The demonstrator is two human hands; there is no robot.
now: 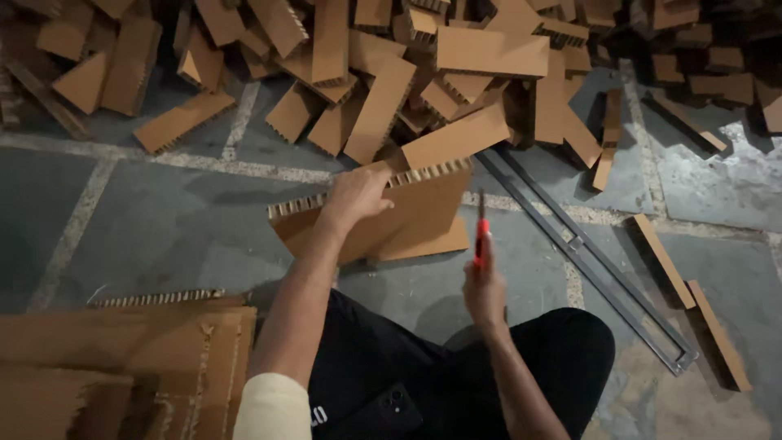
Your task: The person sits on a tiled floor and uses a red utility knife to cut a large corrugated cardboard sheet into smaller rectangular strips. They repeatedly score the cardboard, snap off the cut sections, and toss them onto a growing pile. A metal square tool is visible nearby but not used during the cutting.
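My left hand [355, 195] grips the top edge of a thick honeycomb cardboard slab [423, 213], which stands tilted on the grey stone floor in front of me. My right hand [484, 287] is closed around a red-handled utility knife [481, 236], its blade pointing up, just right of the slab and not touching it. My legs in black trousers [456, 383] fill the bottom centre, with a dark phone [384, 411] resting on my lap.
A big heap of cut cardboard blocks [383, 73] covers the floor behind the slab. A long grey metal rail [582, 253] runs diagonally on the right, with loose cardboard strips [691, 297] beside it. Large cardboard sheets [122, 358] lie at the lower left.
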